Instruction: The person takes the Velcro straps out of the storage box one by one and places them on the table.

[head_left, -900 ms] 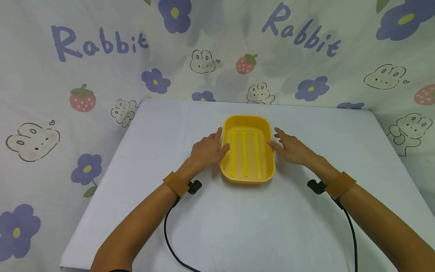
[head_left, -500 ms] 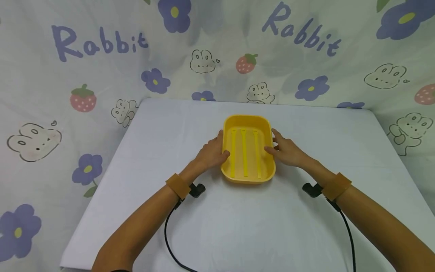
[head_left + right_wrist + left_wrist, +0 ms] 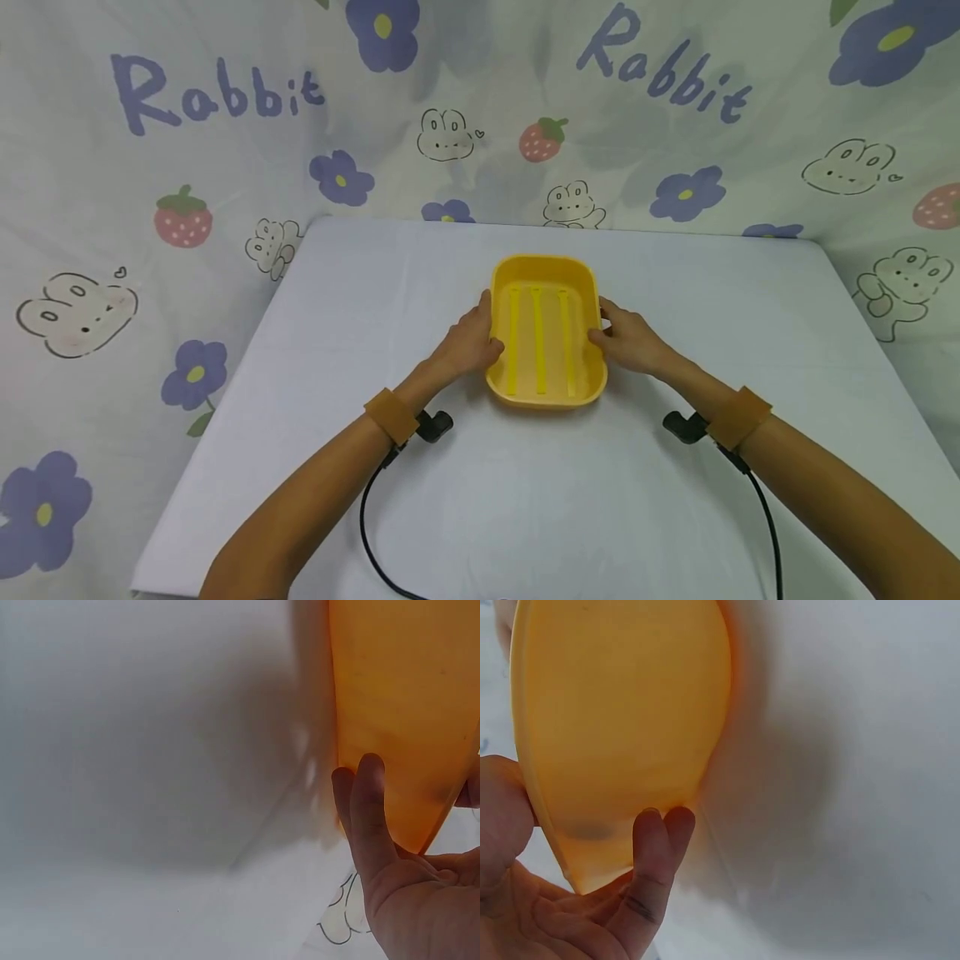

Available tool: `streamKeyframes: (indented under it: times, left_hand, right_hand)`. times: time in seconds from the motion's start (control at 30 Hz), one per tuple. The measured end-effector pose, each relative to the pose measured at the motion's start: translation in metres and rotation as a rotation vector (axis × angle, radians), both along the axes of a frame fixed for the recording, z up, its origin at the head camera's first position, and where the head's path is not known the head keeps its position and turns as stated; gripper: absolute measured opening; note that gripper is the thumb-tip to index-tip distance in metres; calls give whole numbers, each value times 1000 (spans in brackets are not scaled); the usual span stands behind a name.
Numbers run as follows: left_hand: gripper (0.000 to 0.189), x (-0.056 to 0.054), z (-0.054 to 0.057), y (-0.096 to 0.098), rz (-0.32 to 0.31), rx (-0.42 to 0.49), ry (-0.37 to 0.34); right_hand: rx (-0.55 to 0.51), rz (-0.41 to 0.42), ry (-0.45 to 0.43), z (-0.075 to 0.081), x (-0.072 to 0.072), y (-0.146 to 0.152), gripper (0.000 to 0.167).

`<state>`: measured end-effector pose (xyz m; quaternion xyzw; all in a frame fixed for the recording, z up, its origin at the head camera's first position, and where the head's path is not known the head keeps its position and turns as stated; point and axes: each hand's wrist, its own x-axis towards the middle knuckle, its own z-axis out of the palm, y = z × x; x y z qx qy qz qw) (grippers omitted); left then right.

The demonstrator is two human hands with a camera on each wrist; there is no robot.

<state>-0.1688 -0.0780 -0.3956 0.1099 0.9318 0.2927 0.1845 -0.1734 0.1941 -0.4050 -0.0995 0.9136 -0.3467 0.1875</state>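
A yellow plastic tray (image 3: 553, 342) with rounded corners lies in the middle of the white table, three long bright strips along its floor. My left hand (image 3: 471, 340) grips its left side, thumb over the rim and fingers along the outer wall. On the opposite side my right hand (image 3: 634, 340) holds the right rim in the same way. In the left wrist view, two fingertips (image 3: 654, 832) press the outside of the tray wall (image 3: 622, 705) low down. The right wrist view has the right fingers (image 3: 367, 802) against the other outer wall (image 3: 401, 690).
A white cloth covers the table (image 3: 555, 500). Behind it hangs a curtain (image 3: 480, 75) printed with rabbits, flowers and strawberries. Each wrist wears a brown band (image 3: 392, 417) with a small black camera (image 3: 433, 426), and a black cable (image 3: 771, 525) trails from each toward the front.
Both hands have closed in on the tray's sides; the right one has come leftward from beside the rim to a grip on it. The tray has stayed almost where it was.
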Motion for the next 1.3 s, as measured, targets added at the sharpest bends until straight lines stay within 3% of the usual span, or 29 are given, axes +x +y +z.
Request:
streamKeyframes:
  times: [1.0,1.3]
  left_hand:
    - [84,61,4,-30,5,1,52]
    - [84,79,5,-47,20,-22,49]
  right_hand:
    - [-130,103,6,1,49,-20,68]
    - [-187,182,16,-3,62,-31,64]
